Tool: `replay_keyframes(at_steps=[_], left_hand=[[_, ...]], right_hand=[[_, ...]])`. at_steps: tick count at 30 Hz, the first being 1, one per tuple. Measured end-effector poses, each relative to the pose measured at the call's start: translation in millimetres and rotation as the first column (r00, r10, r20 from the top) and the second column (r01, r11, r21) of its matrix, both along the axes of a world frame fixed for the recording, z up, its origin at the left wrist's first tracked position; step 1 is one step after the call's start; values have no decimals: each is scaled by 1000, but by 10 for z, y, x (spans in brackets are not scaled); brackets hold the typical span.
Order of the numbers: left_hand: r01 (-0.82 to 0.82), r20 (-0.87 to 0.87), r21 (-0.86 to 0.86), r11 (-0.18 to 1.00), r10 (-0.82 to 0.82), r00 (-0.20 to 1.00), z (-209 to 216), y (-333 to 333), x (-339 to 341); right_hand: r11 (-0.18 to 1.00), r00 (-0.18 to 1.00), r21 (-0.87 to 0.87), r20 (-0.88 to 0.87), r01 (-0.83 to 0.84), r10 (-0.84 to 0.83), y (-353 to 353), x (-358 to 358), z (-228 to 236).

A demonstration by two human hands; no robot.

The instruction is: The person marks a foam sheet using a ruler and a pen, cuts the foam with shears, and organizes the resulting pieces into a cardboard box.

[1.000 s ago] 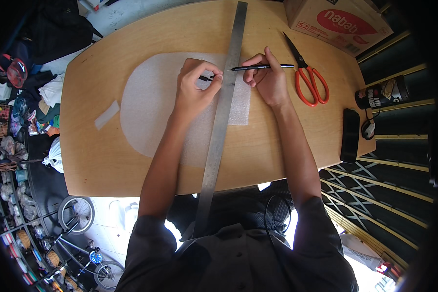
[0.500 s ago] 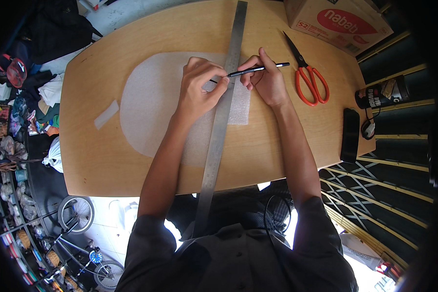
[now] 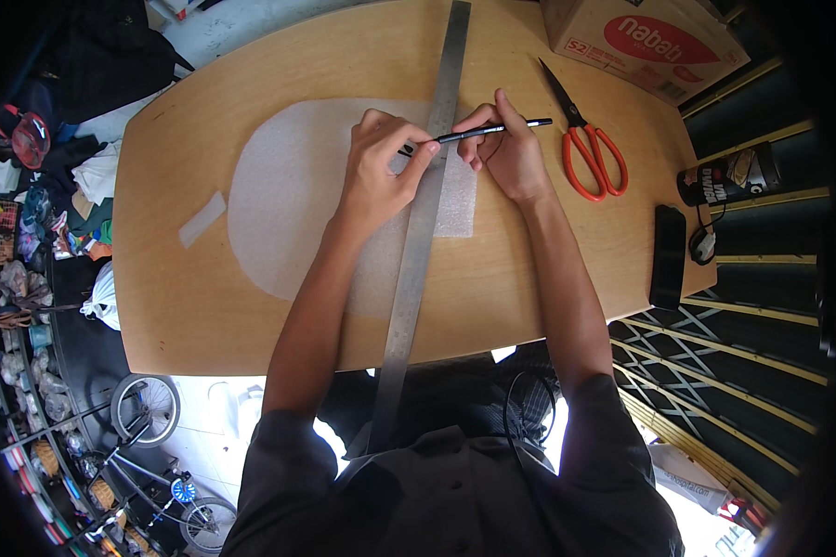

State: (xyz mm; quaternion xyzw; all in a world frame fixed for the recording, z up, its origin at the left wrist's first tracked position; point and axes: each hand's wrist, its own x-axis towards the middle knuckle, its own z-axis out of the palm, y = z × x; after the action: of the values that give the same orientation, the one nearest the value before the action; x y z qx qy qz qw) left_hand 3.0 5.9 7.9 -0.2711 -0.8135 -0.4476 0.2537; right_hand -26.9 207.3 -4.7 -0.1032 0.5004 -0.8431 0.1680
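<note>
A slim black pen (image 3: 457, 136) is held in the air above the table by both hands. My left hand (image 3: 378, 176) pinches its left end between thumb and fingertips; a small dark piece shows inside that grip, too covered to make out. Further along the pen, my right hand (image 3: 520, 165) holds it, with the thumb raised. Beneath the hands, a long steel ruler (image 3: 412, 269) lies across a sheet of white foam wrap (image 3: 274, 195), which is rounded on its left side. The ruler's near end reaches past the table edge toward my body.
Orange-handled scissors (image 3: 593, 160) lie right of my right hand. A small white strip (image 3: 202, 220) sits left of the foam. A cardboard box (image 3: 641, 46) stands at the far right, and a black case (image 3: 668, 258) at the table's right edge. A bicycle (image 3: 149, 464) is at the lower left.
The fingers of my left hand have shifted very slightly on the pen, and more of the dark piece shows between them. Everything else is as before.
</note>
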Motion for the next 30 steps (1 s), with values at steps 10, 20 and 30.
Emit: replay_keyframes(at_steps=[10,20,30], left_hand=[[-24,35,-29,999,25,999,6,-49,-21],[-27,79,30,999,25,997,-38,-79,-57],[-31,135,-318,947,77,988,41,-329,-50]], right_hand=[[999,999,12,-7,35,-35,-20,11,7],[999,999,29,-33,38,-37,-49,13,26],[988,997,-134,33,71,-67,11,-25,-13]])
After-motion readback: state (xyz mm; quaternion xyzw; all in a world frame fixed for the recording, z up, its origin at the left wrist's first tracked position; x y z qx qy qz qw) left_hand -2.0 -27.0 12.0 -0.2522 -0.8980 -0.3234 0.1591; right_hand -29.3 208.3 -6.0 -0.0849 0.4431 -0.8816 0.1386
